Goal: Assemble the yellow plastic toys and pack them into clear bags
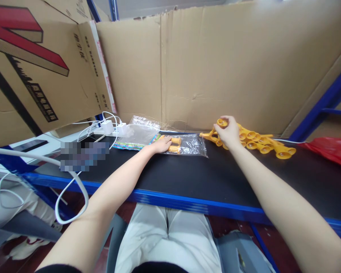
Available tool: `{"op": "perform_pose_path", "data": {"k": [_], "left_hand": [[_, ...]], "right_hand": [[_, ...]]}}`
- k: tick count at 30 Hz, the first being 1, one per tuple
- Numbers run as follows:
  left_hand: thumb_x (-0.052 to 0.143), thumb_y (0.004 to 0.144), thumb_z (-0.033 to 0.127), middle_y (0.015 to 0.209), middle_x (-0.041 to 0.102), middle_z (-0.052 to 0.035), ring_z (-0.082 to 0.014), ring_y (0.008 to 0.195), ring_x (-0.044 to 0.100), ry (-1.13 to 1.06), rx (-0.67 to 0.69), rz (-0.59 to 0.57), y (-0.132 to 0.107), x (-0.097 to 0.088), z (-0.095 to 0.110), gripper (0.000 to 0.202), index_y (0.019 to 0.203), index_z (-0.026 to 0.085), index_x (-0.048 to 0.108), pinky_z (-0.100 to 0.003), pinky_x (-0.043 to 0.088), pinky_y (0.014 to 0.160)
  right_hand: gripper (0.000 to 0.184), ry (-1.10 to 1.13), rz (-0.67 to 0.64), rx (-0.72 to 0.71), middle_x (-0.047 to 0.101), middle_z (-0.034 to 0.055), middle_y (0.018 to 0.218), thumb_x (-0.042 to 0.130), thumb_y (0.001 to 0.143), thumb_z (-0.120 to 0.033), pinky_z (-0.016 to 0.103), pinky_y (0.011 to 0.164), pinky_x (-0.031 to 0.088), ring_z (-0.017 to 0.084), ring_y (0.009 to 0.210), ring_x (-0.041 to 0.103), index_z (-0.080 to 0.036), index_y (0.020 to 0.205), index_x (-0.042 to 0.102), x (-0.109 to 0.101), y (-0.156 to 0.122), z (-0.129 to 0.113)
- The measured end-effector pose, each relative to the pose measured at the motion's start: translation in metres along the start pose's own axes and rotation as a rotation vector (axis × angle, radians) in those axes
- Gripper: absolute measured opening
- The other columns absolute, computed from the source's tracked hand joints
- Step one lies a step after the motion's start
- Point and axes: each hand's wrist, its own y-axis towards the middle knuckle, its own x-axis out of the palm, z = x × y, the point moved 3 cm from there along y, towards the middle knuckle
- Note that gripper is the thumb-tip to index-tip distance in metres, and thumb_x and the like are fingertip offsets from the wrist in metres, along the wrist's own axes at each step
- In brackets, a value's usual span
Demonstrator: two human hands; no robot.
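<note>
My left hand (160, 144) lies on the black table top (193, 174), fingers laid flat on a clear plastic bag (190, 144) with yellow plastic pieces (174, 145) inside it. My right hand (229, 132) is closed around a yellow horn-shaped toy (222, 123) at the left end of a heap of the same yellow toys (265, 141) against the cardboard back wall. A stack of empty clear bags with a colourful printed card (136, 137) lies just left of my left hand.
Tall cardboard sheets (216, 64) wall off the back and a printed carton (36, 72) leans at the left. White chargers and cables (109, 127) sit on a power strip at left. A red plastic bag (329, 151) lies at the right. Blue frame edge (187, 203) runs along the front.
</note>
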Motion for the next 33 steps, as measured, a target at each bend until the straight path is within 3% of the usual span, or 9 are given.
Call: {"op": "perform_pose_path", "data": {"k": [3, 8, 13, 16, 19, 23, 26, 29, 33], "left_hand": [[0.039, 0.078, 0.031, 0.140, 0.037, -0.0056, -0.0186, 0.133, 0.026, -0.008, 0.032, -0.011, 0.001, 0.000, 0.001, 0.045, 0.119, 0.018, 0.049, -0.032, 0.010, 0.110], [0.038, 0.079, 0.030, 0.140, 0.037, -0.0078, -0.0201, 0.133, 0.025, 0.031, 0.033, -0.011, 0.001, 0.001, 0.000, 0.045, 0.119, 0.015, 0.050, -0.031, 0.011, 0.110], [0.036, 0.081, 0.030, 0.142, 0.033, -0.0096, -0.0209, 0.134, 0.022, 0.069, 0.014, -0.025, 0.000, 0.001, 0.001, 0.046, 0.122, 0.013, 0.048, -0.030, 0.009, 0.110], [0.038, 0.080, 0.029, 0.141, 0.035, -0.0066, -0.0208, 0.134, 0.023, 0.033, 0.015, -0.010, 0.001, 0.001, -0.001, 0.043, 0.119, 0.017, 0.050, -0.031, 0.009, 0.110], [0.039, 0.080, 0.029, 0.140, 0.038, -0.0052, -0.0208, 0.133, 0.025, 0.023, 0.041, -0.004, 0.004, 0.002, -0.004, 0.040, 0.117, 0.018, 0.051, -0.031, 0.010, 0.110], [0.034, 0.083, 0.029, 0.141, 0.036, -0.0083, -0.0205, 0.133, 0.025, 0.131, 0.075, -0.014, 0.006, 0.003, -0.006, 0.043, 0.121, 0.014, 0.049, -0.030, 0.011, 0.110], [0.027, 0.086, 0.030, 0.143, 0.031, -0.0085, -0.0195, 0.134, 0.022, 0.241, 0.072, -0.043, 0.005, 0.004, -0.005, 0.048, 0.128, 0.013, 0.041, -0.031, 0.010, 0.110], [0.023, 0.087, 0.030, 0.144, 0.029, -0.0053, -0.0179, 0.134, 0.021, 0.343, 0.073, -0.080, 0.004, 0.004, -0.003, 0.050, 0.133, 0.015, 0.035, -0.032, 0.011, 0.110], [0.019, 0.088, 0.031, 0.145, 0.028, -0.0043, -0.0172, 0.135, 0.019, 0.437, 0.083, -0.090, 0.005, 0.004, -0.005, 0.051, 0.135, 0.016, 0.030, -0.032, 0.012, 0.110]], "right_hand": [[0.043, 0.039, 0.011, -0.036, 0.053, 0.0120, 0.113, 0.053, 0.075, -0.034, 0.035, 0.080, 0.042, 0.021, 0.096, 0.053, -0.017, 0.113, 0.044, -0.003, 0.003, -0.005], [0.041, 0.069, -0.118, -0.074, 0.058, 0.0104, 0.103, 0.056, 0.074, -0.041, 0.034, 0.073, 0.045, 0.020, 0.084, 0.056, -0.017, 0.107, 0.051, -0.001, 0.002, -0.011], [0.030, -0.092, -0.215, -0.295, 0.059, 0.0095, 0.106, 0.055, 0.074, -0.027, 0.033, 0.083, 0.042, 0.023, 0.097, 0.055, -0.018, 0.103, 0.056, -0.002, -0.006, -0.029], [0.027, -0.182, -0.305, -0.321, 0.061, 0.0092, 0.104, 0.052, 0.075, -0.023, 0.033, 0.082, 0.042, 0.023, 0.096, 0.056, -0.018, 0.102, 0.057, -0.002, -0.009, -0.039], [0.028, -0.257, -0.492, -0.288, 0.063, 0.0091, 0.098, 0.055, 0.072, -0.024, 0.032, 0.077, 0.042, 0.024, 0.091, 0.058, -0.018, 0.099, 0.057, 0.004, -0.016, -0.046], [0.035, -0.280, -0.866, -0.140, 0.065, 0.0066, 0.090, 0.065, 0.061, -0.020, 0.027, 0.062, 0.044, 0.019, 0.073, 0.060, -0.018, 0.094, 0.055, 0.017, -0.031, -0.045], [0.024, -0.261, -1.056, -0.070, 0.064, 0.0032, 0.075, 0.063, 0.063, -0.019, 0.024, 0.053, 0.041, 0.014, 0.058, 0.059, -0.018, 0.085, 0.054, 0.024, -0.040, -0.040], [0.011, -0.316, -1.060, -0.114, 0.061, 0.0022, 0.065, 0.059, 0.069, -0.024, 0.023, 0.053, 0.040, 0.014, 0.058, 0.058, -0.017, 0.076, 0.054, 0.027, -0.040, -0.038], [0.015, -0.382, -0.933, -0.215, 0.064, 0.0051, 0.078, 0.059, 0.072, -0.030, 0.023, 0.059, 0.040, 0.017, 0.072, 0.060, -0.016, 0.078, 0.057, 0.028, -0.038, -0.042]]}}
